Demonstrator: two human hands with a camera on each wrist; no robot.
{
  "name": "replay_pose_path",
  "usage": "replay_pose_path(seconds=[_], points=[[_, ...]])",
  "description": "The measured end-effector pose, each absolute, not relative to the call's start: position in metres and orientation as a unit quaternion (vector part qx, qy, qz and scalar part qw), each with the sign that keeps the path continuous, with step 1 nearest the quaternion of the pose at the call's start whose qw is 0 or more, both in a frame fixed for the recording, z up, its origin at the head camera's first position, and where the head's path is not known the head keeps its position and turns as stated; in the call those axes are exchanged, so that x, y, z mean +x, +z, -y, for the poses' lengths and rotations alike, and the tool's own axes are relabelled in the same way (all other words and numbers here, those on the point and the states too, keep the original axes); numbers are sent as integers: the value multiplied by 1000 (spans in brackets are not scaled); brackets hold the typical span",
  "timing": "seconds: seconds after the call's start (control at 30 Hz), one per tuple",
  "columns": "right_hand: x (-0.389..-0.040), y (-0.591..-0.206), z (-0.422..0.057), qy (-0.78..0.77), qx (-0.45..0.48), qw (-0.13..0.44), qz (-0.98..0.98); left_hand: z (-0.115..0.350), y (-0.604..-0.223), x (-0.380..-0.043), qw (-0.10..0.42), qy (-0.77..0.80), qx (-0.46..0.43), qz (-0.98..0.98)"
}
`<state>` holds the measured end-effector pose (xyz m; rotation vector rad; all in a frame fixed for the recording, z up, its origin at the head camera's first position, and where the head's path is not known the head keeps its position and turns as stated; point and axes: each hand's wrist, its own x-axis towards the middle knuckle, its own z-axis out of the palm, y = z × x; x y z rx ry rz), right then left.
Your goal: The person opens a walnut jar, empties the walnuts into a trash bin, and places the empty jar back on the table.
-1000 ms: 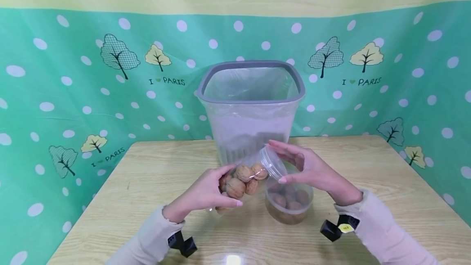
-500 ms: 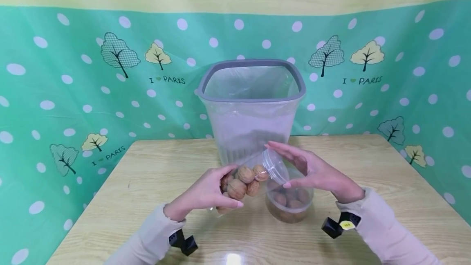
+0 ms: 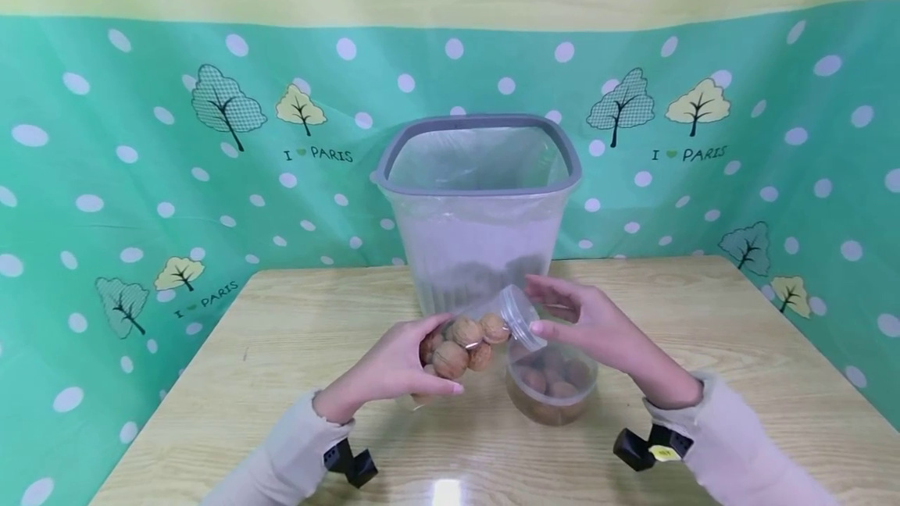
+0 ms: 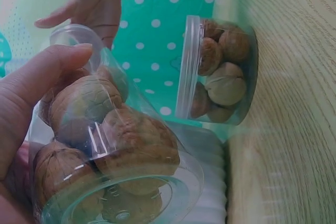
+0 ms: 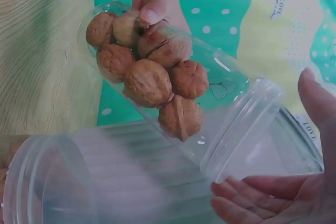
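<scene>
In the head view, my left hand [image 3: 390, 365] grips a clear plastic jar [image 3: 522, 315] with several walnuts [image 3: 450, 359] inside, tilted with its ridged end up to the right. My right hand [image 3: 594, 330] is beside that ridged end, thumb and fingers spread; the right wrist view shows a gap between the thumb [image 5: 315, 93] and the jar. I cannot tell whether a clear lid covers the end. A second clear jar [image 3: 551, 414], also holding several walnuts, stands upright on the table below my right hand; the left wrist view shows this jar [image 4: 223, 72] sideways.
Behind the jars stands a pale bin [image 3: 485, 236] with a grey rim and a clear liner, at the back of the wooden table [image 3: 316, 318]. A green dotted cloth [image 3: 337, 217] hangs behind and at both sides. Each wrist carries a small black camera.
My right hand, earlier around the jar's ridged end, has come off it, its fingers shifting right and its thumb rising. My left hand and the tilted jar have barely moved.
</scene>
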<state>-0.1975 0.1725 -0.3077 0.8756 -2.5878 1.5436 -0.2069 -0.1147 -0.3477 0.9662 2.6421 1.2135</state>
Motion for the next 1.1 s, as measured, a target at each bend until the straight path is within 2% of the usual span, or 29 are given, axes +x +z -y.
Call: replay_pose_path(seconds=[0.23, 0.5, 1.1], points=[[-192, -303, -167, 459, 257, 0, 851, 114, -346, -207, 14, 372, 323, -870], [-195, -306, -167, 474, 260, -20, 841, 114, -346, -204, 29, 381, 318, -868], [-198, -308, -175, 501, 376, -42, 779, 118, -347, -203, 31, 386, 341, -856]])
